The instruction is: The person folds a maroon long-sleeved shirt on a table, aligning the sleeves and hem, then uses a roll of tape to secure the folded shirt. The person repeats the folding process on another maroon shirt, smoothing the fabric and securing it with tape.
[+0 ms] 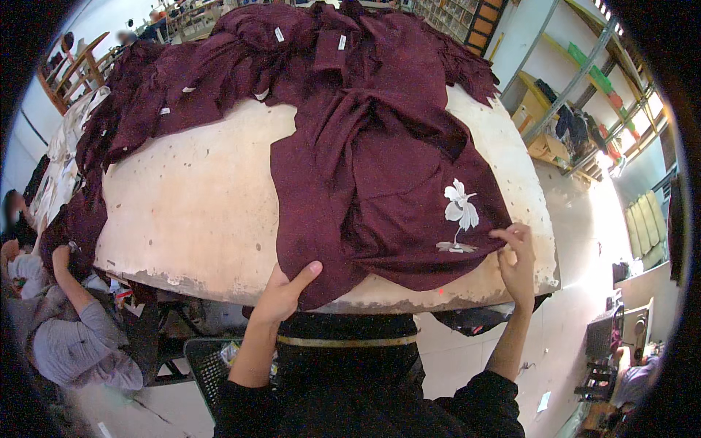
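A maroon fabric garment (394, 169) with a white flower motif (461, 208) lies rumpled across the worktable (191, 202), its near edge close to the table's front. My left hand (285, 293) grips its lower left corner, thumb on top and fingers hidden underneath. At the lower right edge, beside the flower, my right hand (515, 254) has thumb and fingertips at the cloth's edge, seemingly pinching it. Between the two hands the hem sags in a curve over the tabletop. Folds hide part of the garment's middle.
More maroon garments (175, 82) with white labels are heaped along the table's far and left sides. A co-worker's arm (76, 284) reaches onto the pile at left. A plastic chair (205, 378) stands below. Metal shelving (569, 82) holds boxes at right.
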{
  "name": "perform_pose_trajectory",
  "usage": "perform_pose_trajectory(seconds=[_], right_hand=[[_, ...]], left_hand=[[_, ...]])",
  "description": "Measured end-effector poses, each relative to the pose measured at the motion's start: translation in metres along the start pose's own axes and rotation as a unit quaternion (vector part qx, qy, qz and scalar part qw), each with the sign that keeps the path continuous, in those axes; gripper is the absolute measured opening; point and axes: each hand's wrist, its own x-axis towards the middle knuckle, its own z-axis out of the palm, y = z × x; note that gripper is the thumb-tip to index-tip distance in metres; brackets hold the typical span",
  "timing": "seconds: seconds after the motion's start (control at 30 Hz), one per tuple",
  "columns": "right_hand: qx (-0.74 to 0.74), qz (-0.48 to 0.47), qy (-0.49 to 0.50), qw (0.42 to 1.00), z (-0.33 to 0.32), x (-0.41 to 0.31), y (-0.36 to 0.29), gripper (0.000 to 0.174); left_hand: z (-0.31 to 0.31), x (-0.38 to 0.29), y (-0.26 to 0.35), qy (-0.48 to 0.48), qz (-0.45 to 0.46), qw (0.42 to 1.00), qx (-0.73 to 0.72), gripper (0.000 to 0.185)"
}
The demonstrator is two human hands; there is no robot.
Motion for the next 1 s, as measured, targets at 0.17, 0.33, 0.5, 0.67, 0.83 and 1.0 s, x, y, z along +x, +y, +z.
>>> perform_pose_trajectory(seconds=[0.17,0.33,0.5,0.67,0.83,1.0], right_hand=[[0.028,0.002,0.222,0.975,0.015,-0.009,-0.065,0.018],[0.17,-0.155,0.051,0.972,0.068,-0.024,-0.134,0.027],[0.168,-0.189,0.025,0.967,0.103,-0.021,-0.162,0.028],[0.155,-0.169,0.01,0.973,0.116,-0.029,-0.156,0.022],[0.15,-0.119,-0.017,0.981,0.117,-0.027,-0.154,0.02],[0.16,-0.103,-0.004,0.982,0.117,-0.026,-0.156,0.02]], left_hand=[[-0.004,-0.013,-0.01,0.016,-0.055,0.997,-0.056,0.06],[-0.001,-0.014,-0.026,0.025,-0.033,0.996,-0.083,0.056],[0.003,-0.013,-0.02,0.02,-0.061,0.992,-0.108,0.054],[0.0,-0.016,-0.023,0.015,-0.045,0.989,-0.138,0.054],[0.0,-0.017,-0.022,0.0,-0.038,0.994,-0.104,0.052],[0.001,-0.017,-0.021,-0.005,-0.031,0.997,-0.076,0.049]])
